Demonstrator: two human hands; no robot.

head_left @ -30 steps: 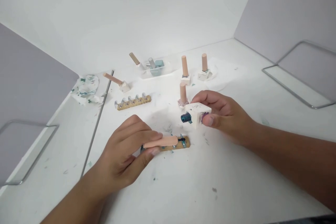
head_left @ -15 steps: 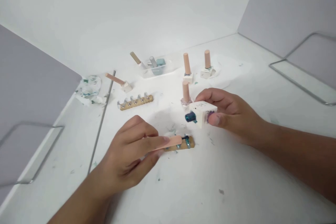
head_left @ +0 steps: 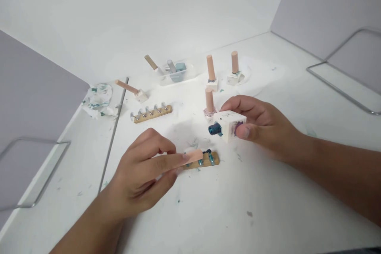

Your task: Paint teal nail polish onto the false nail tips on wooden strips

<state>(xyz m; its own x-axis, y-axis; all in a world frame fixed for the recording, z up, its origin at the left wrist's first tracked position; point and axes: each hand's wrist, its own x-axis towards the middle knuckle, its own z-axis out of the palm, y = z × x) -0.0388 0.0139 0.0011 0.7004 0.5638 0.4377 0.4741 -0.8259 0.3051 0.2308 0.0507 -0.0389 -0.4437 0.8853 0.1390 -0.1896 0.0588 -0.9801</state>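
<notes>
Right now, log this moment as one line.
left hand: holds peach cap | right hand: holds white bottle, teal neck bare | table

A second wooden strip of metal hooks (head_left: 151,112) lies left of centre on the white table (head_left: 268,190). Three peach-capped bottles stand upright at upper centre (head_left: 209,101) (head_left: 211,71) (head_left: 235,65); another lies tipped (head_left: 131,89) to the upper left. A clear tray (head_left: 176,73) holds grey and teal pieces. A stained crumpled wipe (head_left: 99,98) sits at left. Wire frames stand at far left (head_left: 32,170) and far right (head_left: 345,63).
</notes>
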